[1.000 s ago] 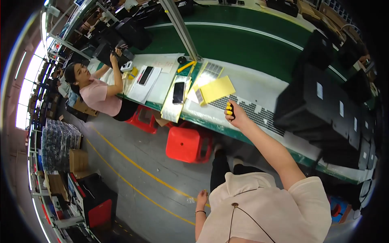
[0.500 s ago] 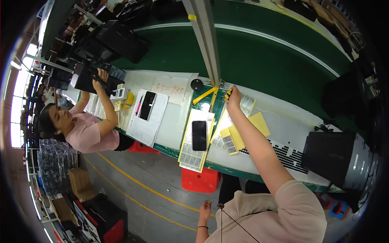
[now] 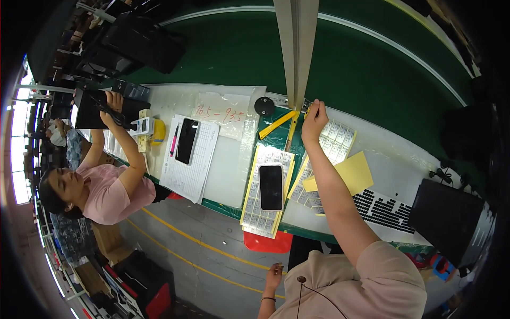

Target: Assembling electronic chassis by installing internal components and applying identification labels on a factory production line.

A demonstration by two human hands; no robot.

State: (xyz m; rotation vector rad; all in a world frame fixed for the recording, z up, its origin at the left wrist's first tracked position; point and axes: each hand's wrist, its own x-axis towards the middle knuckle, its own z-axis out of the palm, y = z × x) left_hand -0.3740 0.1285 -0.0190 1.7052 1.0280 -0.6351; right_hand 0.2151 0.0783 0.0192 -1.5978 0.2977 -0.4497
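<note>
My right hand [image 3: 314, 123] is reached out to the foot of the metal post [image 3: 296, 58], fingers curled. A sliver of a small yellow-and-black thing shows at its fingers; the rest is hidden. Low beside my body, my left hand [image 3: 273, 277] is closed in a pinch, with a tiny brownish bit at its fingertips that I cannot name. Left of my right hand lie a yellow bar-shaped tool [image 3: 276, 126] and a slimmer yellow tool [image 3: 291, 133]. A phone [image 3: 271, 187] rests on label sheets [image 3: 252, 212]. More label sheets [image 3: 337, 139] and yellow paper [image 3: 357, 173] lie by my right forearm.
A round black object [image 3: 264, 106] sits left of the post. Rows of small black pieces [image 3: 385, 212] lie before a black box-shaped device [image 3: 445, 215] at right. At left, a co-worker [image 3: 114, 194] handles a black device near printed sheets [image 3: 204, 154] and another phone [image 3: 187, 141]. A red stool [image 3: 265, 243] stands below.
The view has shifted. My right hand has turned at the post's foot, and the yellow-and-black thing in it is now mostly hidden. My left hand stays low.
</note>
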